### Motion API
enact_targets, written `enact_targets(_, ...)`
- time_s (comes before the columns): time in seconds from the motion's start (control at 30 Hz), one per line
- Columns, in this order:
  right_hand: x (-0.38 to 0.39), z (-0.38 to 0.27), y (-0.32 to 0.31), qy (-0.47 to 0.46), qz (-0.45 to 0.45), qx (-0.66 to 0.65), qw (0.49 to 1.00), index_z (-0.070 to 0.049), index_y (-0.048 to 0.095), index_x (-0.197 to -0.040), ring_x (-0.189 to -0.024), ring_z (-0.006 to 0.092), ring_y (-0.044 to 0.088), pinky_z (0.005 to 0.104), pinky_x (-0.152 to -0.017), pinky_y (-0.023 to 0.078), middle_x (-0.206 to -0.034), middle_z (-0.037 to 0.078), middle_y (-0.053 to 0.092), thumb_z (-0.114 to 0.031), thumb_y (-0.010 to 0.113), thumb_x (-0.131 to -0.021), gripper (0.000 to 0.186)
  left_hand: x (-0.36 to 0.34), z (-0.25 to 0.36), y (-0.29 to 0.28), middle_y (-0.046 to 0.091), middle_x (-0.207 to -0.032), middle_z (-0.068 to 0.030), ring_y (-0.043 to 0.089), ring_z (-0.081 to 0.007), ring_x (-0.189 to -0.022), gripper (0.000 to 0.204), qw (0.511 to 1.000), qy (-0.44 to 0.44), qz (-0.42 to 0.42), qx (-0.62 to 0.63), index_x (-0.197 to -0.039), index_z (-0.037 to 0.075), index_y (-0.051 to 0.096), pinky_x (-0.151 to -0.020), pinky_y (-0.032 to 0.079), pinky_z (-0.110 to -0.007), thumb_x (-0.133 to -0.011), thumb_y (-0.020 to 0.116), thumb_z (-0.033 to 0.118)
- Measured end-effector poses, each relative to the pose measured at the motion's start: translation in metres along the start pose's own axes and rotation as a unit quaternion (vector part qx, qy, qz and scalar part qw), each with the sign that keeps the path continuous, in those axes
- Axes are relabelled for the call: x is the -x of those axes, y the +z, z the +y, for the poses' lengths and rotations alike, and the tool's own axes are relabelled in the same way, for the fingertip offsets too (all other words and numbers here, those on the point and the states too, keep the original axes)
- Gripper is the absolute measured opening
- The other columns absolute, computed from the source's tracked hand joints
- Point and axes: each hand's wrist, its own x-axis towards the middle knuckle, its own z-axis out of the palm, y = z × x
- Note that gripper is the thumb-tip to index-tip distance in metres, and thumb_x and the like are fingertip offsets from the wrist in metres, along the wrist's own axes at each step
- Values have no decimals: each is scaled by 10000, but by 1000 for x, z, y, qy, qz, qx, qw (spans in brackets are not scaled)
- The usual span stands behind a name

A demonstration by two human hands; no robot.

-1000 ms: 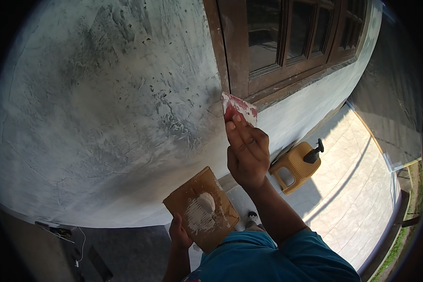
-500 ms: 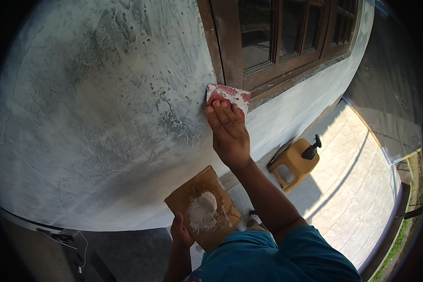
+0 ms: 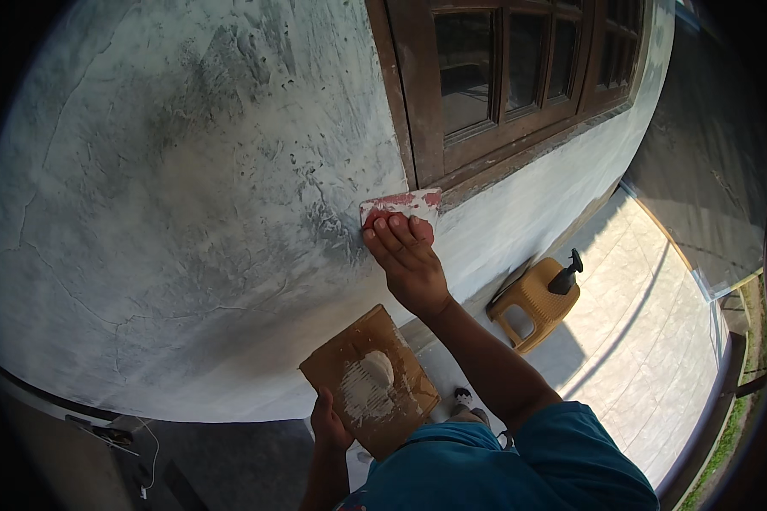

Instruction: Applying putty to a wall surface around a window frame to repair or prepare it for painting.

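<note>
My right hand (image 3: 409,264) grips a red putty scraper (image 3: 400,204) smeared with white filler. Its wide edge lies on the grey-white wall (image 3: 256,230), just under the lower corner of the brown wooden window frame (image 3: 413,128). Low in front of my body, my left hand (image 3: 329,423) pinches the left edge of a brown cardboard piece (image 3: 405,426), thumb on top. On the cardboard sits a mound of white putty (image 3: 377,370) with ridged smears around it. My left fingers are mostly hidden beneath the board.
A tan plastic stool (image 3: 533,300) stands by the wall at the right, with a black spray bottle (image 3: 566,272) on it. Pale sheeting (image 3: 631,332) covers the floor there. A dark sheet (image 3: 699,187) hangs at the far right. A white cable (image 3: 154,456) dangles at lower left.
My right hand and the scraper have moved down and slightly left along the wall, from beside the window frame to below its corner. The left hand and cardboard have barely moved.
</note>
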Motion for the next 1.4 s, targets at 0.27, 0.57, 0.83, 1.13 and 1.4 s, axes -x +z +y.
enact_targets(0.27,-50,-6,-57,36,99,-18,994,-65,669,-1244,-1207,287,609,449,-1061,454,-1282,116,651,32,576,-809,455,6,7,4,543,-1365,-145,544,-318,-1244,588,1000,7,-14,16,-1458,56,375,-1031,461,-481,-1038,405,465)
enact_targets(0.57,17,-22,-40,61,25,-84,994,-77,707,-1180,-1150,264,649,447,-1044,476,-1206,95,693,27,609,-794,411,4,8,11,537,-1371,-147,547,-316,-1237,591,999,16,-19,26,-1459,51,371,-1034,457,-485,-1039,397,466)
enact_targets(0.83,-4,-1,-5,-43,-8,-17,999,-121,593,-1356,-1348,237,479,441,-1159,343,-1430,66,545,-31,538,-866,501,0,3,8,527,-1383,-152,532,-323,-1256,593,999,12,-37,4,-1462,50,369,-1040,454,-486,-1041,388,468)
enact_targets(1.13,-76,5,-64,2,148,2,989,-82,695,-1204,-1155,255,638,434,-1053,459,-1226,96,681,37,617,-787,441,6,6,10,535,-1377,-147,536,-322,-1250,602,999,-1,-39,14,-1462,50,374,-1045,447,-485,-1036,405,474)
enact_targets(1.4,18,-8,-35,15,-29,-44,999,-105,685,-1227,-1195,241,616,429,-1074,443,-1274,70,661,0,588,-822,429,1,2,13,533,-1377,-149,535,-334,-1250,596,998,4,-49,50,-1459,52,378,-1044,447,-487,-1038,398,473)
